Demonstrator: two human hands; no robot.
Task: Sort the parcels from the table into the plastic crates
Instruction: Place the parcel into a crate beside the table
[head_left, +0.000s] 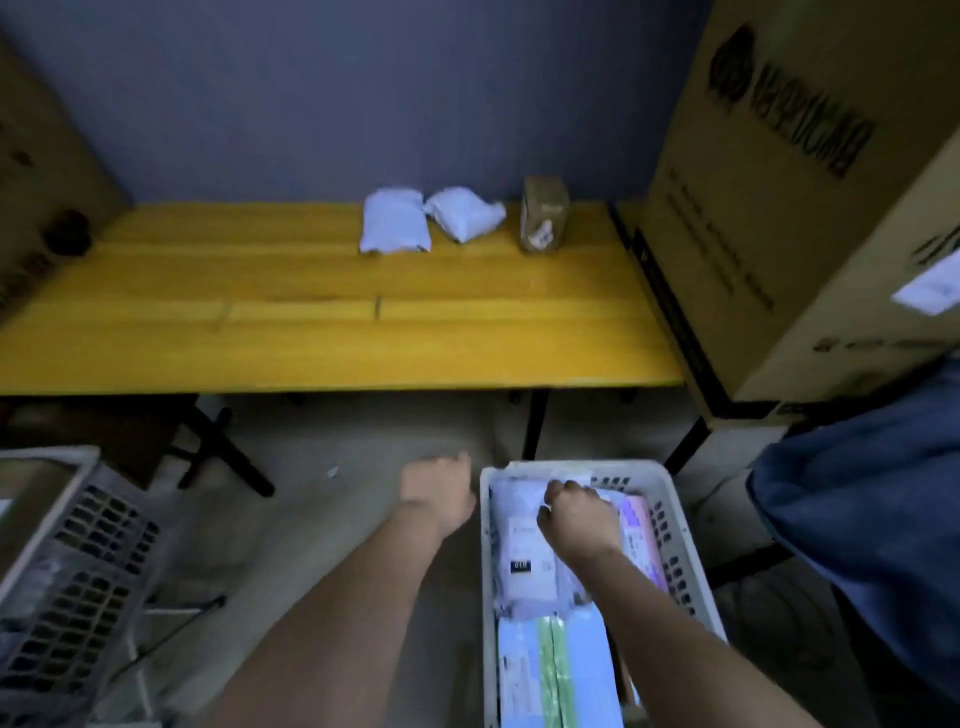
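Two white soft parcels (395, 222) (464, 213) and a small brown box (543, 214) lie at the back of the yellow table (322, 338). Below the table's front edge, a white plastic crate (670, 499) on the floor holds several flat parcels (524, 561). My right hand (579, 514) is inside this crate, its fingers curled on a white parcel (571, 475) at the crate's far end. My left hand (436, 491) hangs just left of the crate above the floor, fingers loosely curled and holding nothing.
A grey plastic crate (78, 561) stands on the floor at the left. A large cardboard box (800, 208) rises at the table's right end, with blue fabric (872, 509) below it. Black table legs (223, 452) stand under the table.
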